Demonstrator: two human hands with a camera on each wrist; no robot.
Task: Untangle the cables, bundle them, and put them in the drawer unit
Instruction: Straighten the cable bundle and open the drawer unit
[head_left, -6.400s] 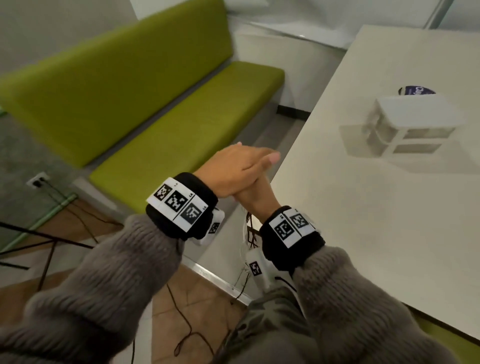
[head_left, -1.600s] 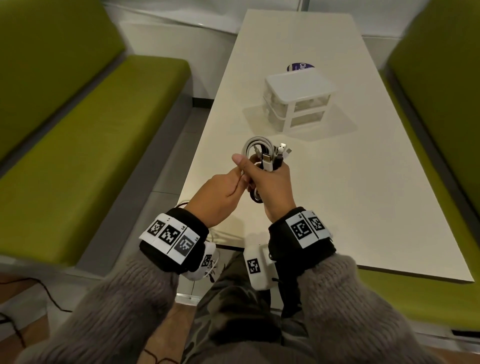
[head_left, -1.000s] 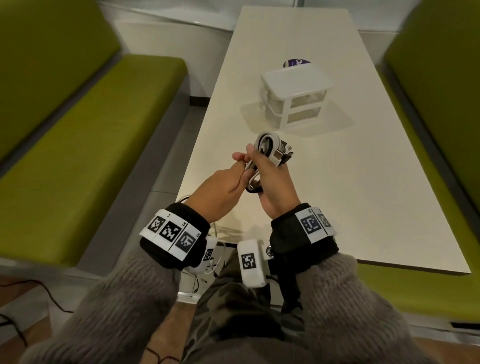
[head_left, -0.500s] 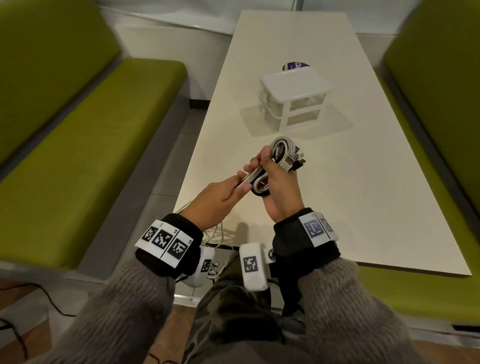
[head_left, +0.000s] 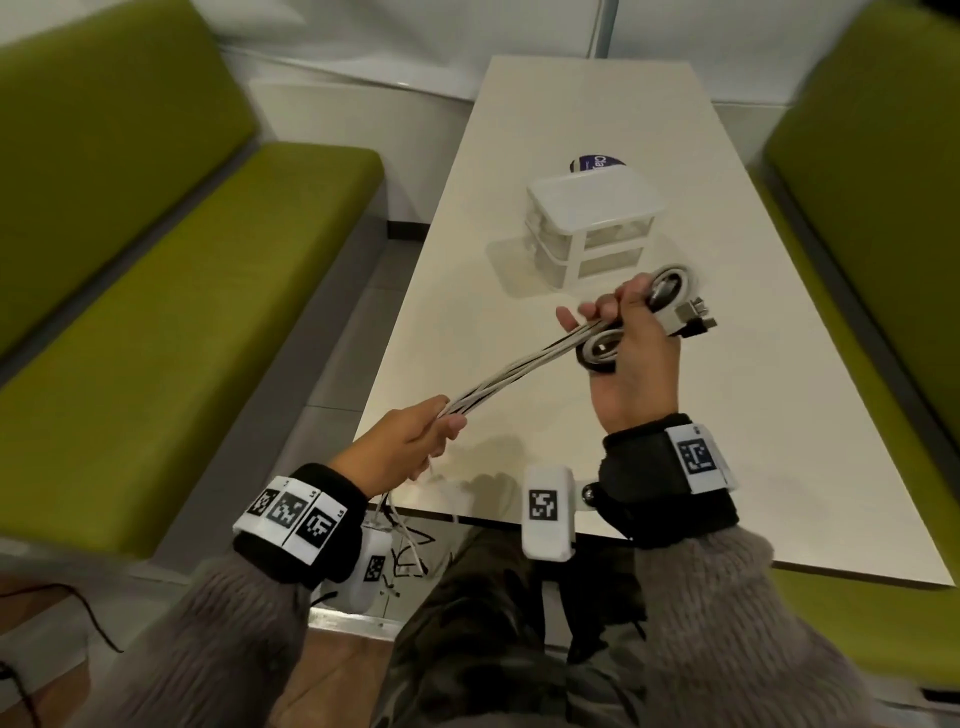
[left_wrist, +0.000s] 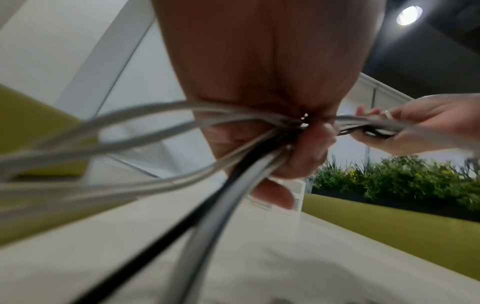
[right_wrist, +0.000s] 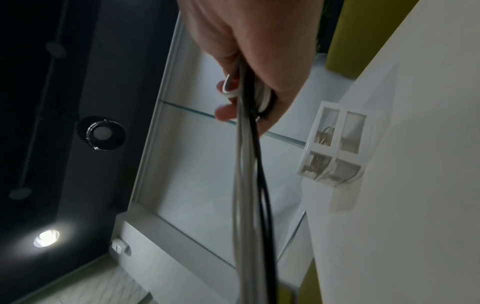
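Note:
My right hand (head_left: 631, 332) grips a coiled bundle of white and black cables (head_left: 670, 291) above the table, with plugs sticking out on the right. Several strands (head_left: 519, 371) run taut down-left to my left hand (head_left: 415, 441), which grips them near the table's front edge. Loose cable ends (head_left: 402, 540) hang below that hand over my lap. The left wrist view shows the strands (left_wrist: 233, 185) passing through curled fingers (left_wrist: 306, 152). The right wrist view shows the cables (right_wrist: 249, 164) leaving the fist (right_wrist: 249, 96). The white drawer unit (head_left: 595, 228) stands behind the hands with both drawers pushed in.
The long white table (head_left: 597, 389) runs away from me. A dark round sticker (head_left: 597, 162) lies behind the drawer unit. Green benches (head_left: 171, 322) flank the table on both sides. A black cord (head_left: 98, 618) trails on the floor at left.
The hands have pulled apart: my right hand rose up-right with the coil, my left hand slid down-left, and the strands between them are now stretched taut.

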